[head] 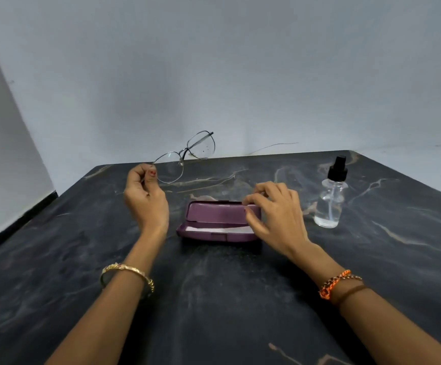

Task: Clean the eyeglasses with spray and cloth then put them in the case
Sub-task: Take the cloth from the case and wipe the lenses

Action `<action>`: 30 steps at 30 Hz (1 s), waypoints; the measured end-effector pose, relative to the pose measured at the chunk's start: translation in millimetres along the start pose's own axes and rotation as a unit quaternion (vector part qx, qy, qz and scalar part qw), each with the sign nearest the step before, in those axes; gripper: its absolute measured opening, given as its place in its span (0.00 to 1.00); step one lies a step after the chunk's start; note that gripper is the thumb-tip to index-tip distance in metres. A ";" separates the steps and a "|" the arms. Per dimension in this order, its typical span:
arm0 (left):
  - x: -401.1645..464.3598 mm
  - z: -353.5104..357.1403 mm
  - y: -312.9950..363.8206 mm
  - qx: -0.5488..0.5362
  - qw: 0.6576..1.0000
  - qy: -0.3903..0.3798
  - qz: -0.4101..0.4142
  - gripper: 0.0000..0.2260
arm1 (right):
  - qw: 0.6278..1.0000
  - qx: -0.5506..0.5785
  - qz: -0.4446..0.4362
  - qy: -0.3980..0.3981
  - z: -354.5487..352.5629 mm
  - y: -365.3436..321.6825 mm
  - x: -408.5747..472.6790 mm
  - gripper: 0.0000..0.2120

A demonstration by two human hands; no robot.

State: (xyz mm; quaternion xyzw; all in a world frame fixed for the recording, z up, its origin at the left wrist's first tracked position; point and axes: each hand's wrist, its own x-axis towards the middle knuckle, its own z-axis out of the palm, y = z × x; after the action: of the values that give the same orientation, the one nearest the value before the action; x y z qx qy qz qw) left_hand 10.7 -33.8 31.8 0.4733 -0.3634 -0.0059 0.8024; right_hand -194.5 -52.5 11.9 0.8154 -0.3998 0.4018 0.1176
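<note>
While the thin silver wire-rimmed eyeglasses (pixel 187 156) hang in the air above the far-left part of the dark marble-patterned tabletop (pixel 214 299), their clear lenses face roughly toward the camera w/ a few small specks on the farther lens; temples look unfolded, one runs behind that lens. Frame tilts up toward the right, against the pale grey wall (pixel 214 61).

Left hand (pixel 145 196): fingers curled in, thumb & fingertips pinching the near end of the frame at the hinge area; red polish on a nail. Gold bangle (pixel 127 276) on that wrist.

Right hand (pixel 274 214): fingers bent & spread over the right end of the purple hard-shell glasses case (pixel 216 222), fingertips touching the raised lid's edge; can't tell if it truly grips the lid. Case sits open mid-table, lid upright at the back, a white cloth (pixel 214 229) lying flat in the tray. Orange braided band & brown thread band (pixel 342 285) on the right wrist.

Clear glass spray bottle w/ black pump top (pixel 331 198) stands upright just right of the right hand, apart from the case, some clear liquid in it. Thin wire (pixel 274 146) trails along the wall behind the table's far edge.
</note>
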 end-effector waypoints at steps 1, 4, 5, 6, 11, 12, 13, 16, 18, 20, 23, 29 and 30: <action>2.6 -2.2 -3.0 0.003 1.000 0.010 -0.008 0.02 | 0.999 0.005 0.026 -0.035 0.1 -0.4 1.4 0.04; 7.2 -2.3 -6.6 0.004 1.000 0.020 -0.024 0.03 | 0.991 0.018 0.069 -0.112 -4.9 2.0 12.2 0.07; 6.7 -1.8 -7.5 0.005 1.000 0.016 -0.020 0.03 | 0.988 0.023 0.070 -0.134 -7.5 3.0 17.4 0.08; 5.1 -1.4 -8.8 0.008 1.000 0.009 -0.015 0.04 | 0.985 0.027 0.066 -0.158 -10.1 4.2 22.5 0.08; -4.7 -0.8 -13.6 0.016 1.000 -0.013 0.004 0.04 | 0.948 0.049 0.049 -0.310 -16.9 8.1 42.6 0.09; -5.6 -0.9 -14.7 0.015 1.000 -0.015 0.005 0.04 | 0.943 0.049 0.046 -0.327 -16.4 7.3 43.5 0.08; -6.9 -0.7 -15.5 0.015 1.000 -0.018 0.006 0.03 | 0.937 0.048 0.045 -0.342 -15.5 6.5 42.8 0.08; -8.9 -1.4 -16.8 0.014 1.000 -0.023 0.010 0.03 | 0.930 0.025 0.043 -0.365 -10.5 2.0 36.7 0.07; -10.3 -1.5 -15.0 0.011 0.999 -0.031 0.009 0.03 | 0.933 0.011 0.045 -0.356 -10.1 0.2 32.3 0.08; -11.6 -1.3 -12.8 0.014 0.999 -0.047 0.008 0.03 | 0.937 -0.005 0.047 -0.346 -11.0 -1.6 29.6 0.08; -14.4 -1.4 -10.1 0.024 0.997 -0.069 0.018 0.03 | 0.936 -0.032 0.042 -0.349 -10.8 -5.6 28.9 0.09; -19.7 0.1 -4.5 0.028 0.995 -0.087 0.027 0.04 | 0.933 -0.051 0.059 -0.351 -9.7 -11.5 28.3 0.06; -20.0 0.3 -3.9 0.029 0.995 -0.087 0.027 0.04 | 0.933 -0.050 0.064 -0.349 -10.0 -12.6 27.7 0.06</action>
State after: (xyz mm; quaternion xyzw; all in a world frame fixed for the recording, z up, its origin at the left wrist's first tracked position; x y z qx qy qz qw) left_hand -2.9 -29.1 17.4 0.4840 -0.4449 -0.0148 0.7534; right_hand -180.7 -54.5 40.7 0.8703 -0.4862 0.0779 -0.0151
